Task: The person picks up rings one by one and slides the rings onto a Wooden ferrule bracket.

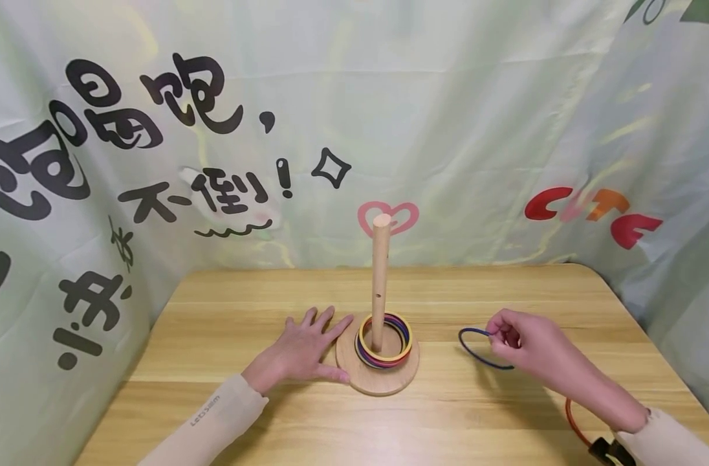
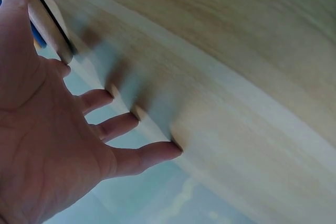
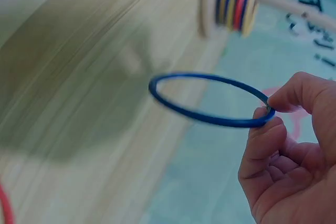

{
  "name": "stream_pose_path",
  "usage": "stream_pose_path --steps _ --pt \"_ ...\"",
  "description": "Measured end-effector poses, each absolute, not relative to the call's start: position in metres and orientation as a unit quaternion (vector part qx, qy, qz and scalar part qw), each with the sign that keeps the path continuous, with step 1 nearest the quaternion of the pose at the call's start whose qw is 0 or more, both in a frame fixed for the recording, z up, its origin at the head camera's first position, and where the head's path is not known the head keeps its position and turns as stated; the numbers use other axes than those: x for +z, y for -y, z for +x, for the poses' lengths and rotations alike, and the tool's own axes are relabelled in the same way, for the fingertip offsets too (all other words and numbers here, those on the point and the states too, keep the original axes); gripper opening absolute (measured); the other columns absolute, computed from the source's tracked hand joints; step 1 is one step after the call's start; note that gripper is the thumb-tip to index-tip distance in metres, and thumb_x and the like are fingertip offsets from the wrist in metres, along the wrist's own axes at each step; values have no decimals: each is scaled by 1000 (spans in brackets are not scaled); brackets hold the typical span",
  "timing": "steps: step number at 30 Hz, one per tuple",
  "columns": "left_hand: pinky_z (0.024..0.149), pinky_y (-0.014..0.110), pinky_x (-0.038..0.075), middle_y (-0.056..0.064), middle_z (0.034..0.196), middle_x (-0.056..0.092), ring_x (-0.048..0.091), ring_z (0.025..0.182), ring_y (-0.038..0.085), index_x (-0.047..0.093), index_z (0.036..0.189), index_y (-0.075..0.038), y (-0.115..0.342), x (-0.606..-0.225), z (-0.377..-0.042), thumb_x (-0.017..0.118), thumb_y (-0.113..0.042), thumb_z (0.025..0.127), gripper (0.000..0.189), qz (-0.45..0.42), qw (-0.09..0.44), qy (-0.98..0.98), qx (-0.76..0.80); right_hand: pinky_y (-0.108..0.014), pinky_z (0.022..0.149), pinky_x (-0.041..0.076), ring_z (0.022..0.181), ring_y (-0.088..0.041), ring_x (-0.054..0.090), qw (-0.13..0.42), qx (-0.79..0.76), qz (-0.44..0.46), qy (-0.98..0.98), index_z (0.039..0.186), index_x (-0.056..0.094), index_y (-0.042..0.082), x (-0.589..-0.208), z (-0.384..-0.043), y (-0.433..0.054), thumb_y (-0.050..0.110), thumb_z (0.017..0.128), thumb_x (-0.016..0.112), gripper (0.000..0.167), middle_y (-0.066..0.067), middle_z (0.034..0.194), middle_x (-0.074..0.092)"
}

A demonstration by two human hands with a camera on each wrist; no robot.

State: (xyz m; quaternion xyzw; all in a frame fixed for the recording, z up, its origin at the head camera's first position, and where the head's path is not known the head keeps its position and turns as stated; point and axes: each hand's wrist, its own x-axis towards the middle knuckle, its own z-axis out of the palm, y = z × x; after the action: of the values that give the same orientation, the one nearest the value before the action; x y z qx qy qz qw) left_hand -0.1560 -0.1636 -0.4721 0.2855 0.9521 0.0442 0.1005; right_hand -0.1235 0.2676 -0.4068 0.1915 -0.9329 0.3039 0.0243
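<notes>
My right hand (image 1: 526, 340) pinches a thin blue ring (image 3: 210, 120) between thumb and fingers, held above the table right of the stand. In the right wrist view the ring is tilted, its far side pointing toward the table. My left hand (image 1: 308, 346) lies with fingers spread on the table, thumb and index finger at the edge of the round wooden base (image 1: 378, 383). From that base rises a wooden peg (image 1: 380, 278). Several stacked rings (image 3: 236, 3) in blue, yellow and red lie around the foot of the peg, a yellow ring (image 1: 411, 343) on top.
A red ring (image 1: 572, 421) lies on the wooden table (image 1: 447, 421) below my right forearm, partly hidden by the dark wrist device (image 1: 610, 451). A printed cloth (image 1: 447, 129) hangs behind the table and along both sides.
</notes>
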Motion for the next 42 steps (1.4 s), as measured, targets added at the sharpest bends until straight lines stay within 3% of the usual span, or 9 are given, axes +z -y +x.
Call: stream_pose_path --steps 5,10,18,29,33,42 --pt "99 88 38 25 174 29 33 151 60 26 176 -27 163 -471 -155 65 -87 87 114 287 101 -951 46 -25 55 48 65 -1 53 84 314 239 915 95 71 22 -386 -105 -244 -2 90 79 25 20 75 58" --pt "100 88 37 24 174 29 32 152 60 25 176 -28 161 -471 -156 65 -87 87 114 288 101 -951 46 -24 53 47 62 -4 53 119 361 275 883 101 72 23 -360 -96 -224 -3 94 80 28 18 76 58" --pt "100 88 36 24 175 28 32 152 60 25 177 -28 163 -472 -156 63 -89 87 115 287 105 -951 47 -22 48 46 55 -9 55 183 441 307 823 113 74 13 -316 -100 -196 -11 97 75 29 10 78 63" --pt "98 88 38 25 174 30 33 151 60 27 176 -26 166 -474 -157 63 -89 87 115 292 87 -951 50 -27 46 43 53 -17 54 232 578 298 723 116 68 -2 -277 -124 -156 -7 103 67 13 -9 77 62" --pt "98 88 37 25 174 30 33 151 60 28 176 -28 165 -473 -157 63 -89 87 114 292 88 -951 51 -28 46 41 53 -20 52 220 599 282 717 115 68 -3 -271 -136 -147 -1 105 67 10 -13 79 60" --pt "100 87 37 23 174 29 33 152 59 26 176 -30 166 -476 -158 62 -90 86 114 289 94 -951 52 -29 47 40 51 -23 52 128 615 214 748 113 68 4 -282 -155 -143 8 108 67 7 -15 87 60"
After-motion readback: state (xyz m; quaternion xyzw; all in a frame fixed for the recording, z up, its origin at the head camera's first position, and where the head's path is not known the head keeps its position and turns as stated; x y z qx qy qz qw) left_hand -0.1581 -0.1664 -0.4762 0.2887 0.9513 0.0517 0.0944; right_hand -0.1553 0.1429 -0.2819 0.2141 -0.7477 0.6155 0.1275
